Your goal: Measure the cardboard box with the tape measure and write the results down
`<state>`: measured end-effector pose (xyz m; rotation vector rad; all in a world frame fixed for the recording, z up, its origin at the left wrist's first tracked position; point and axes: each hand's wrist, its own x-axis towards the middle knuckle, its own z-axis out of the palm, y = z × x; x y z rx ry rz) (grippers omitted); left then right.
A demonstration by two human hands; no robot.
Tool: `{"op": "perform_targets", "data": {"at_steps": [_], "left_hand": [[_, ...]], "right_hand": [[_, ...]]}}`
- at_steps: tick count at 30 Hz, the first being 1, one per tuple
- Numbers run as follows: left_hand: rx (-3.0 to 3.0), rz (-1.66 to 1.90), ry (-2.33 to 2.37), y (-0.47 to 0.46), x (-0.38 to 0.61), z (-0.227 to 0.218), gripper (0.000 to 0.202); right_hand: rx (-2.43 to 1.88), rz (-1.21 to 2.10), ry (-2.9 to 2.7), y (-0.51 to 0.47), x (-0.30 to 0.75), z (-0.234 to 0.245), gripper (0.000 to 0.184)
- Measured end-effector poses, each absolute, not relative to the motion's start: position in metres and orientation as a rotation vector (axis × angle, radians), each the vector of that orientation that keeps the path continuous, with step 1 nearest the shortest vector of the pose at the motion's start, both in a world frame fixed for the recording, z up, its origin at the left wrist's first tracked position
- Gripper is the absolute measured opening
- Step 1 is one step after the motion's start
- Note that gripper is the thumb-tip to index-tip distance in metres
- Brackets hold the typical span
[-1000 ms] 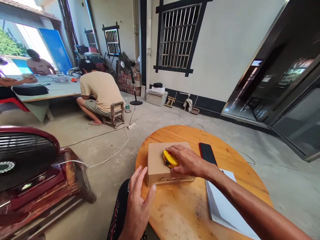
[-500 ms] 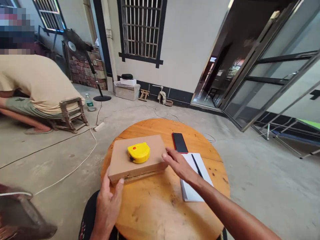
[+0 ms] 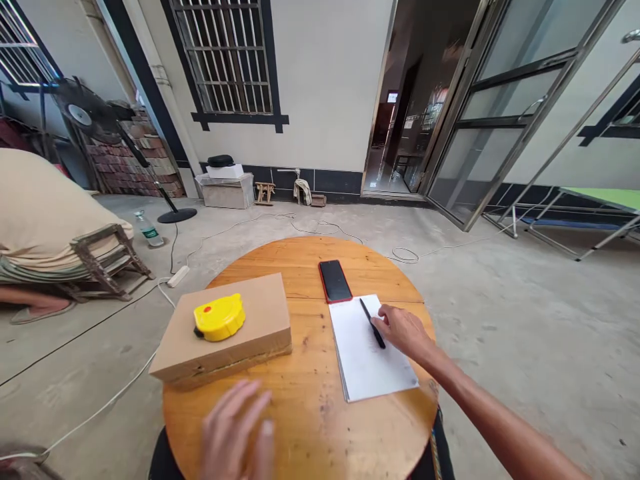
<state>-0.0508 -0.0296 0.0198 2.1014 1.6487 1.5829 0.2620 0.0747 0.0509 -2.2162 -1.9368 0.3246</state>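
Note:
A round wooden table [image 3: 300, 427] is in front of me. On its left lies a brown board block [image 3: 260, 320] with a yellow tape measure [image 3: 220, 317] on top. My right hand [image 3: 403, 330] rests on a white notepad [image 3: 363, 353], its fingertips touching a black pen [image 3: 373, 323] that lies on the paper. A phone in a red case [image 3: 335, 281] lies just beyond the pad. My left hand [image 3: 237, 433] hovers flat and blurred over the near table edge, fingers spread, holding nothing.
A person in a beige shirt sits on a low wooden stool [image 3: 107, 257] at the left. A power strip [image 3: 179, 275] and cables run over the concrete floor. A standing fan [image 3: 85, 113], a barred window and open glass doors [image 3: 500, 113] are behind.
My right hand left the tape measure and moved right onto the notepad by the pen. My left hand let go of the board's corner and pulled back. The view swung right.

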Motion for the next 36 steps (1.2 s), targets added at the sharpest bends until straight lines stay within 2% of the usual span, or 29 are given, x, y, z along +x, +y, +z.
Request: {"op": "perform_targets", "data": {"at_steps": [3,5,8,13,17,19,21,25,28,31,34,36], "left_hand": [[2.361,1.411,1.238,-0.009,-0.003,0.025,0.029],[2.461,1.154,1.117,0.009,0.026,0.029,0.028],[2.504,0.836,1.079,0.027,0.058,0.029,0.029],[2.584,0.504,1.105,0.043,0.078,0.019,0.026],[2.634,0.410,1.071,0.060,0.082,0.016,0.021],[2.656,0.373,1.051,0.069,0.085,0.016,0.017],[2.673,0.347,1.052,0.077,0.089,0.015,0.016],[2.678,0.337,1.098,0.085,0.095,0.009,0.022],[2.670,0.356,1.128,0.088,0.096,0.002,0.025],[2.658,0.388,1.148,0.091,0.098,-0.005,0.021],[2.649,0.414,1.160,0.092,0.100,-0.011,0.018],[2.644,0.434,1.180,0.092,0.100,-0.015,0.021]], "right_hand": [[-2.270,0.262,-1.969,0.072,0.257,0.034,0.028],[-2.268,0.259,-1.982,0.071,0.251,0.027,0.027],[-2.242,0.285,-1.957,0.069,0.255,0.024,0.030],[-2.121,0.387,-1.840,0.059,0.290,0.032,0.025],[-1.742,0.830,-1.531,0.057,0.307,0.040,0.023],[-1.565,0.992,-1.397,0.059,0.308,0.041,0.034],[-1.458,1.061,-1.330,0.063,0.305,0.041,0.042],[-1.353,1.134,-1.270,0.072,0.302,0.039,0.030],[-1.269,1.141,-1.275,0.078,0.304,0.043,0.031],[-1.285,0.921,-1.392,0.083,0.307,0.052,0.030],[-1.502,0.368,-1.612,0.091,0.307,0.060,0.016],[-1.616,-0.044,-1.767,0.101,0.304,0.064,0.018]]}}
